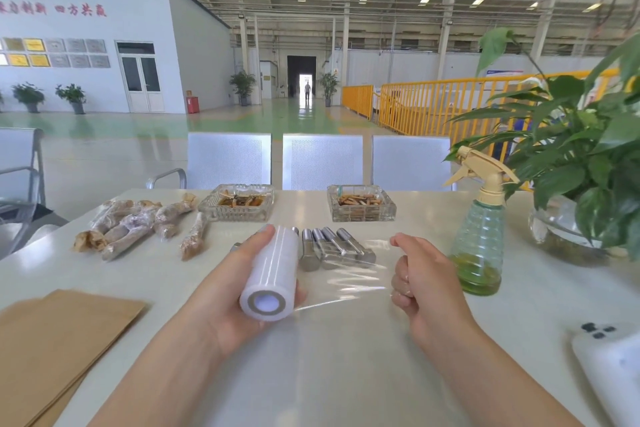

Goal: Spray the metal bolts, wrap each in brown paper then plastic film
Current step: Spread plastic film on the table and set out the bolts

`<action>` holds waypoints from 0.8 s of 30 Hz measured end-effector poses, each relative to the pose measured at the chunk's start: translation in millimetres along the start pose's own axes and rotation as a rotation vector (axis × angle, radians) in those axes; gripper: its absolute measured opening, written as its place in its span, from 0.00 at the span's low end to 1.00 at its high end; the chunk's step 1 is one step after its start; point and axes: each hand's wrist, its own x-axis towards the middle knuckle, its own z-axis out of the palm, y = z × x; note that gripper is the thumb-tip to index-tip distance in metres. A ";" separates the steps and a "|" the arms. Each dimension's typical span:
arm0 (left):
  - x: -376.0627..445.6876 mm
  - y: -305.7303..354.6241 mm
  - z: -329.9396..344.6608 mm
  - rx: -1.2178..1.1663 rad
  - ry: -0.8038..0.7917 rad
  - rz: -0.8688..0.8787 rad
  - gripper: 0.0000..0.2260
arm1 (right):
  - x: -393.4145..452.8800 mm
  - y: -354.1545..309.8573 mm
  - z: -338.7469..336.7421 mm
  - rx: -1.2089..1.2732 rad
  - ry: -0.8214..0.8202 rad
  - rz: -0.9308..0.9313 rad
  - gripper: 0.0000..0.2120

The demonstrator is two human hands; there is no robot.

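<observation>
With film (349, 282) stretched over the table (346, 357), we judge the film step underway. Bare bolts (337, 248) lie behind, no paper on. L hand (221, 291) grips roll (272, 274); R hand (420, 279) pinches film edge. Next: cut a length w/o tangling.

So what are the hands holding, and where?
The left hand grips the plastic film roll around its middle. The right hand pinches the pulled-out film's free edge.

The film roll (272, 274) hides some bolts (337, 248); brown paper (52, 340) runs off-frame.
</observation>
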 end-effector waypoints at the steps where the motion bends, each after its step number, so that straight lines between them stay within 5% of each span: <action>1: 0.1 0.6 -2.4 -0.008 0.014 0.003 0.17 | 2.1 0.5 -2.1 0.005 0.014 0.004 0.03; 7: -1.6 12.3 -14.1 0.074 0.054 -0.031 0.22 | 10.1 1.2 -8.2 -0.142 0.054 -0.004 0.04; 16: -31.5 15.7 -40.2 0.818 0.211 0.173 0.10 | -9.0 2.6 -23.9 -0.507 0.055 -0.148 0.06; 21: -40.4 19.8 -55.2 1.375 0.405 0.284 0.17 | -26.0 16.8 -37.8 -0.747 0.079 -0.168 0.07; 24: -42.4 19.1 -41.3 1.493 0.573 0.453 0.19 | -32.4 18.6 -36.3 -0.807 0.101 -0.179 0.08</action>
